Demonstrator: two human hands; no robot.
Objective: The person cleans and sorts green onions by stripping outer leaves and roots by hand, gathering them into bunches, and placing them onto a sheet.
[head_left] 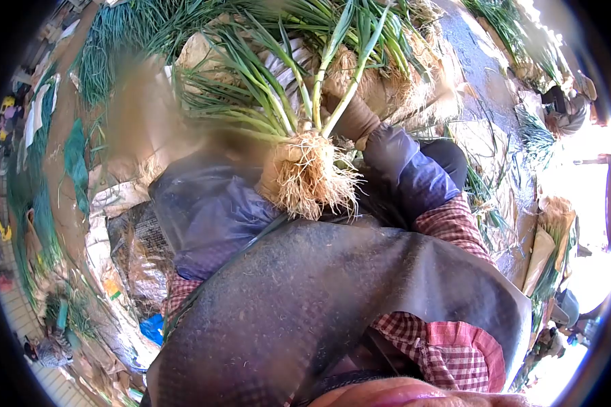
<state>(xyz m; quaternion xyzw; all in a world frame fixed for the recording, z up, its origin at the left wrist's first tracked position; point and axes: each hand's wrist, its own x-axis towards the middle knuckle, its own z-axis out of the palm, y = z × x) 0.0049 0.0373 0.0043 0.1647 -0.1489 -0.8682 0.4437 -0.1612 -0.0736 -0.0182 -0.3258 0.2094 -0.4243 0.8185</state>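
A bunch of green onions (pixel 312 169), with pale tangled roots facing me and long green leaves fanning away, is held above my lap. My left hand (pixel 271 174), in a tan glove, is closed round its base on the left side; the roots cover part of the fingers. My right hand (pixel 354 122), in a brownish glove, reaches forward behind the bunch's right-hand stalk, close to more green onions (pixel 394 74) lying on sacking. Its fingers are hidden by the stalks and leaves. Blue sleeve covers (pixel 411 166) sit on both forearms.
A large heap of green onions (pixel 125 41) lies at the upper left. More bundles (pixel 553 230) lie along the right. Crumpled plastic (pixel 142 258) is by my left side. A dark apron (pixel 305 292) covers my front. Other people (pixel 574 112) are at the right edge. Blurry smudges veil the upper left.
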